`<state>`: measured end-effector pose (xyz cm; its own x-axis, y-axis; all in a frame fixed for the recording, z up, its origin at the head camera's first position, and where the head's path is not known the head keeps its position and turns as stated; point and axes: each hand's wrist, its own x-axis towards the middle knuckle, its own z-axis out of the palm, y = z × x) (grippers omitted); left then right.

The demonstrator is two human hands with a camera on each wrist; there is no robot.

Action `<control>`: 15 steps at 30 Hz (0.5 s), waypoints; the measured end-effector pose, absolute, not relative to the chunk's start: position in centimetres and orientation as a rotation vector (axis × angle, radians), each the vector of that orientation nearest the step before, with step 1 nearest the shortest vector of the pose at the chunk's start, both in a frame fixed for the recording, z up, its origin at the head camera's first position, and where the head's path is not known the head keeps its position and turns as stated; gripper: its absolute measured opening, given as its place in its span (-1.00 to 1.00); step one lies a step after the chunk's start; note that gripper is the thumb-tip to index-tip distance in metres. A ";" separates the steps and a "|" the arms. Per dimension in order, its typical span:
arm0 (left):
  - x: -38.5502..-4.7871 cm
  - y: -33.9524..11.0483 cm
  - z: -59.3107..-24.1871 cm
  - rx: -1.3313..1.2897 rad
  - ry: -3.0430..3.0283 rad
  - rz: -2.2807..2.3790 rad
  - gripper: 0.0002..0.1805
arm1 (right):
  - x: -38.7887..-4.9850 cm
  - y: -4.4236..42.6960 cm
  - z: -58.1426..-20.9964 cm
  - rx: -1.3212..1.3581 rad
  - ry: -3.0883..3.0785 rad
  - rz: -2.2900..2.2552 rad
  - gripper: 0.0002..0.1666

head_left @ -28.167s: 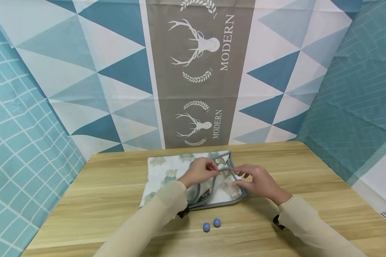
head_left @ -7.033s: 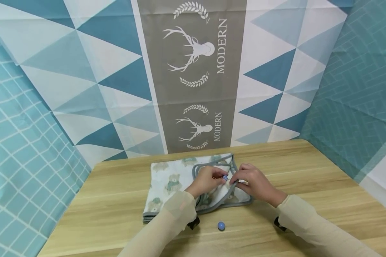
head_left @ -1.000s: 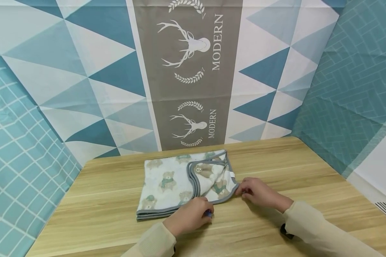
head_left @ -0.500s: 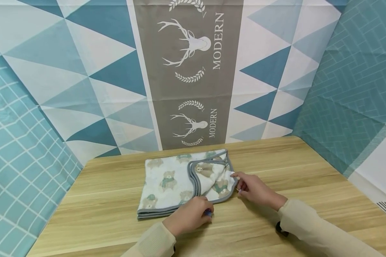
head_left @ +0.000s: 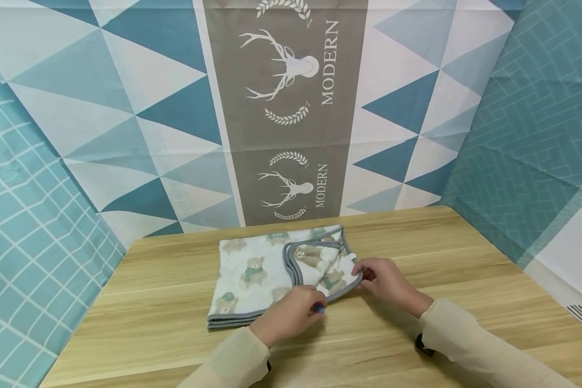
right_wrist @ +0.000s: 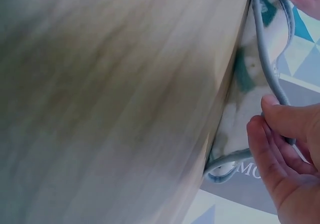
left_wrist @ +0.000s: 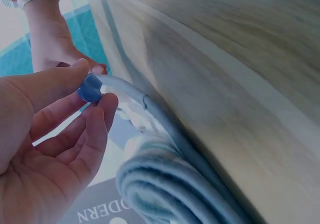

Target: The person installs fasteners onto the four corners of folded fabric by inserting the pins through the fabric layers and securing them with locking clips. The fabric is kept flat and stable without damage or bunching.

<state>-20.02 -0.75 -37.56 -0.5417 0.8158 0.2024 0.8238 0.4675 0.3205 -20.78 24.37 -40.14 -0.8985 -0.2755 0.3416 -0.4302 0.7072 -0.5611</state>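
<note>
A white blanket (head_left: pixel 252 258) with a bear print and grey binding lies folded on the wooden table. My left hand (head_left: pixel 288 312) is at its front edge, pinching a small blue round-headed piece (left_wrist: pixel 90 88) between thumb and fingers. In the head view that piece mostly hides behind the fingers. My right hand (head_left: pixel 385 283) pinches the blanket's right front corner by the grey binding (right_wrist: pixel 274 87), holding it slightly raised. Whether the right fingers also hold a thin pin cannot be seen. A tiny shiny spot (head_left: pixel 302 254) shows on the folded-over layer.
The wooden table (head_left: pixel 160 296) extends around the blanket on all sides. Behind it hangs a patterned cloth backdrop (head_left: pixel 291 113), with a blue tiled sheet (head_left: pixel 24 215) at the left and a teal one (head_left: pixel 528 161) at the right.
My right hand, which showed a thin pin-like bit half a second ago, now grips the corner. The left hand has shifted up to the blanket's edge. The blue ball on the table 7 s ago is gone.
</note>
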 end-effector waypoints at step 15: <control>-19.9 0.1 -37.3 -1.472 -2.684 -0.638 -0.93 | -20.9 24.3 -40.1 0.718 -2.428 0.677 -0.76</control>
